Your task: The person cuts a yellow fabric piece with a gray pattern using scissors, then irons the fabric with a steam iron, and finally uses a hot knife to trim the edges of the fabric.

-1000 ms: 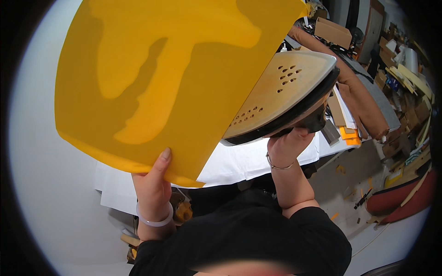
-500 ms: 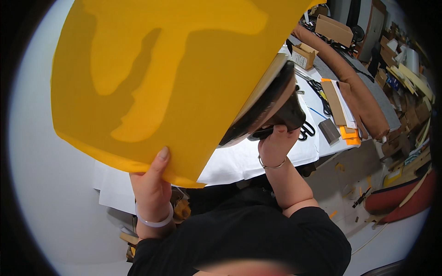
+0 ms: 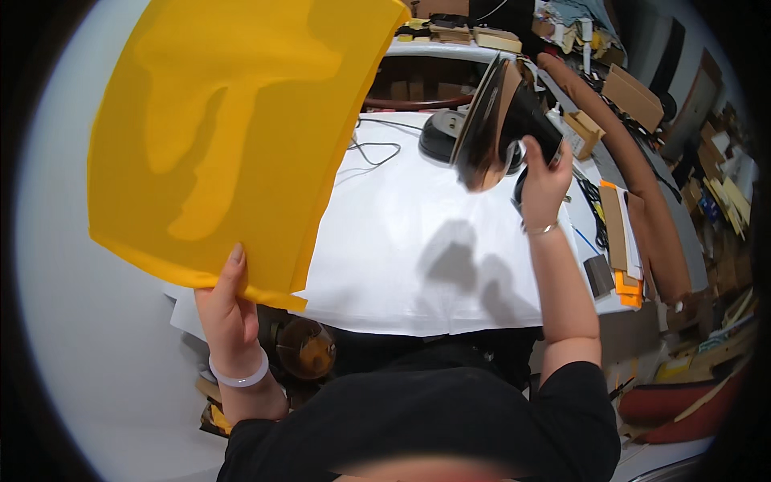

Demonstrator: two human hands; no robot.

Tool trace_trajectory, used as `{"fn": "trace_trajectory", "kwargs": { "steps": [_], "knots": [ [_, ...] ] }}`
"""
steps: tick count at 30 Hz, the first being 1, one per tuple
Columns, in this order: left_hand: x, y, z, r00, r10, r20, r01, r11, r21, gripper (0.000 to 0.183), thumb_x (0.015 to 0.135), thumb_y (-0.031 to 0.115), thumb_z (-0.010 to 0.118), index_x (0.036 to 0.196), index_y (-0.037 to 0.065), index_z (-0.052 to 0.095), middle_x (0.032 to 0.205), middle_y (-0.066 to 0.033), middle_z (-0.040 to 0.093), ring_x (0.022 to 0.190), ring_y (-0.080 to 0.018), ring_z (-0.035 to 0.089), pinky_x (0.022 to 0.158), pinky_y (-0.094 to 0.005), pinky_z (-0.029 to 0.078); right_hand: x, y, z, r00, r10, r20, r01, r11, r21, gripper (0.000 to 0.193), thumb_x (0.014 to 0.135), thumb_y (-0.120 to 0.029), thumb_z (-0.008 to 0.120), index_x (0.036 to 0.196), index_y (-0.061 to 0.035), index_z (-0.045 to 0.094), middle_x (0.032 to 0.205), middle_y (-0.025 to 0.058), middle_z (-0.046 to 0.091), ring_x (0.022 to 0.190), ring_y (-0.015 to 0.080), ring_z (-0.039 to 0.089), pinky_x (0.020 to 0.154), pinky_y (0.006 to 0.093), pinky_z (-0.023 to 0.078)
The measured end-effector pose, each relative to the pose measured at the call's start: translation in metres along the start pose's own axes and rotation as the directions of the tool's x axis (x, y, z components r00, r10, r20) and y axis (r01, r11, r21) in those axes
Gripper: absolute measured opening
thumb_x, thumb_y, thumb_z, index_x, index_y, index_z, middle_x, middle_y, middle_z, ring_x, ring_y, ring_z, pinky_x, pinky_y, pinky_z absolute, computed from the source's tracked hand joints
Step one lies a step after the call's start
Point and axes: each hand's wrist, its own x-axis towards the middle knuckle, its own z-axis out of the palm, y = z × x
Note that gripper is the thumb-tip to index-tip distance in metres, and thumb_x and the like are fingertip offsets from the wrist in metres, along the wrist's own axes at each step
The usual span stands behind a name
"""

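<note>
My left hand [image 3: 227, 309] grips the lower edge of a large yellow sheet of fabric [image 3: 217, 145], thumb on its face. The sheet stands up at the left, with light patches and shadows across it, and hides part of the table behind. In my right hand [image 3: 548, 183] is a black clothes iron [image 3: 528, 116] by its handle, lifted above the table and tilted, its shiny soleplate turned left. Just left of the iron, a round black base [image 3: 438, 138] rests on the white-covered table [image 3: 377, 249]. Shadows of the iron and my hand fall on the white cover.
A thin black cord [image 3: 377, 153] curls near the base. Along the right lie an open cardboard box [image 3: 584, 132], a dark grey block [image 3: 598, 275], brown and orange sheets [image 3: 617, 233] and a long brown roll [image 3: 642, 161]. Beyond the far edge stands a chair [image 3: 426, 103].
The iron has come away from beside the yellow sheet, moving right and farther off. The sheet has shifted left, uncovering more table and the round base. Both hands keep their hold.
</note>
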Motion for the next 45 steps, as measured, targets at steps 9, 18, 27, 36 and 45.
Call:
{"fn": "trace_trajectory", "kwargs": {
  "steps": [9,18,27,36,45],
  "knots": [
    [0.01,-0.052,-0.042,0.98,0.105,-0.171,-0.033,0.924,0.381,0.038,0.104,0.003,0.07,0.14,-0.003,0.06,0.138,-0.0106,0.066,0.125,-0.0197,0.065,0.109,-0.0343,0.052,0.132,0.096,0.07,0.96,-0.078,0.267,0.167,0.929,-0.331,0.057,0.091,-0.037,0.089,0.122,0.0038,0.064,0.099,0.0088,0.073,0.087,0.016,0.065,0.082,0.0315,0.054],
    [0.013,-0.09,-0.065,0.959,0.161,0.234,-0.284,0.495,0.821,0.029,0.106,0.006,0.068,0.131,-0.007,0.068,0.134,-0.0136,0.072,0.12,-0.0221,0.068,0.106,-0.0356,0.053,0.177,0.19,0.095,0.86,0.116,0.497,0.221,0.793,-0.567,0.061,0.089,-0.042,0.088,0.128,-0.0013,0.064,0.103,0.0144,0.072,0.089,0.0258,0.066,0.085,0.0381,0.055],
    [0.036,-0.129,-0.039,0.679,0.059,0.732,-0.728,0.189,0.659,0.037,0.089,0.005,0.069,0.125,0.006,0.075,0.125,-0.0127,0.077,0.113,-0.0339,0.076,0.095,-0.0389,0.062,0.213,0.202,0.074,0.71,0.336,0.619,0.322,0.626,-0.71,0.064,0.084,-0.045,0.091,0.128,-0.004,0.07,0.111,0.0156,0.075,0.099,0.0274,0.07,0.092,0.0383,0.055],
    [0.032,-0.174,-0.028,0.647,0.051,0.761,-0.757,0.165,0.633,0.038,0.09,0.008,0.067,0.127,0.012,0.075,0.127,-0.0081,0.077,0.112,-0.0312,0.075,0.091,-0.0375,0.062,0.201,0.196,0.068,0.702,-0.017,0.711,0.673,0.341,-0.656,0.068,0.089,-0.044,0.087,0.139,-0.0046,0.064,0.124,0.0198,0.072,0.116,0.0359,0.069,0.102,0.0428,0.053],
    [0.101,-0.21,-0.023,0.381,-0.063,0.923,-0.883,0.274,0.383,0.043,0.096,0.007,0.061,0.138,0.012,0.068,0.145,-0.0142,0.066,0.133,-0.0334,0.064,0.113,-0.0437,0.052,0.023,0.119,0.112,0.337,0.134,0.932,0.518,0.8,-0.303,0.051,0.103,-0.033,0.074,0.143,-0.0051,0.061,0.143,0.0147,0.066,0.133,0.029,0.063,0.112,0.0371,0.05]
  ]
}}
